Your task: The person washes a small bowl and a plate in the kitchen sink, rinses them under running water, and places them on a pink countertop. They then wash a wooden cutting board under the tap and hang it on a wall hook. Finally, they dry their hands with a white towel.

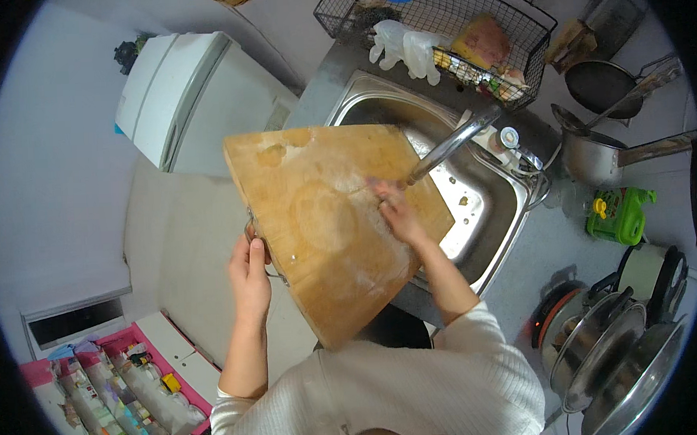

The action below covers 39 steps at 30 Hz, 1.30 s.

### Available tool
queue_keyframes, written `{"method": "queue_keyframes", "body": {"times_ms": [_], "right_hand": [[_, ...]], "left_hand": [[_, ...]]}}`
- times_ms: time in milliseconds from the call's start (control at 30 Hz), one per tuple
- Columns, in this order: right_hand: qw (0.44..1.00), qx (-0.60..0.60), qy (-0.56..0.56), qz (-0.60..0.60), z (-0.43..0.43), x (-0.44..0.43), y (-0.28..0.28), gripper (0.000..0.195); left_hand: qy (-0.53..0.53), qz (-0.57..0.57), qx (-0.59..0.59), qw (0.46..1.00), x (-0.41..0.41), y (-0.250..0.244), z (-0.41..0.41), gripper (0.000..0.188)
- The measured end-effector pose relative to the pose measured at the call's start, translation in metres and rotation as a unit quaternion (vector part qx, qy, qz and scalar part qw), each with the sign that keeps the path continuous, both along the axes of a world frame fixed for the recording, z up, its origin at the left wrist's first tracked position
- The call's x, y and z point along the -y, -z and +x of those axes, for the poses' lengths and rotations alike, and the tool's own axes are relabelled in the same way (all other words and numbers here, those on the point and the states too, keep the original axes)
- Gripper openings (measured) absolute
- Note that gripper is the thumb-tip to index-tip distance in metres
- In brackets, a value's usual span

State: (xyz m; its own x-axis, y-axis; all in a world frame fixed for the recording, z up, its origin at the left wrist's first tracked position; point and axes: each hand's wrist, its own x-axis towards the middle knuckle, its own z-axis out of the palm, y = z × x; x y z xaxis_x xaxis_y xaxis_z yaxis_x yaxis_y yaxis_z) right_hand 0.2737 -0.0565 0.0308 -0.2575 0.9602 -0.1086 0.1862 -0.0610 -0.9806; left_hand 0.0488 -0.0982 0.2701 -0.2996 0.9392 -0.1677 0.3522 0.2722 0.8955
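Observation:
A large wooden cutting board (325, 218) is held at a tilt, its right side over the stainless steel sink (489, 234). Pale, whitish patches and darker wet-looking areas mark its face. At the board's left edge my left hand (250, 274) grips its metal handle (278, 277). My right hand (398, 212) rests against the face of the board near the end of the chrome faucet spout (453, 146). Motion blurs its fingers, so whether something small is in them cannot be told. Small brown bits lie in the sink bowl.
Behind the sink stands a black wire basket (534, 63) with plastic gloves (408, 48) hung over its side. A saucepan (593, 154), a green bottle (619, 216) and several pot lids (605, 352) line the right. A white refrigerator (203, 101) is at the upper left, a pink-edged shelf (181, 382) at the lower left.

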Motion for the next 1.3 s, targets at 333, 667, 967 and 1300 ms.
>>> {"method": "queue_keyframes", "body": {"times_ms": [333,667,967,1300], "right_hand": [[0.973,0.049,-0.092,0.205,-0.049,-0.025,-0.098,0.047],[0.982,0.162,-0.046,0.085,-0.01,-0.017,-0.006,0.044],[0.988,0.133,0.005,-0.073,0.064,0.009,0.104,0.051],[0.963,0.06,-0.153,0.212,-0.013,0.027,-0.084,0.05]], "left_hand": [[-0.008,0.021,-0.117,0.993,0.0,0.006,0.003,0.031],[-0.051,0.032,-0.092,0.994,0.005,0.018,0.003,0.04],[-0.013,0.038,-0.141,0.989,0.0,0.018,0.001,0.041],[-0.022,0.099,-0.185,0.977,-0.003,0.027,0.009,0.042]]}}
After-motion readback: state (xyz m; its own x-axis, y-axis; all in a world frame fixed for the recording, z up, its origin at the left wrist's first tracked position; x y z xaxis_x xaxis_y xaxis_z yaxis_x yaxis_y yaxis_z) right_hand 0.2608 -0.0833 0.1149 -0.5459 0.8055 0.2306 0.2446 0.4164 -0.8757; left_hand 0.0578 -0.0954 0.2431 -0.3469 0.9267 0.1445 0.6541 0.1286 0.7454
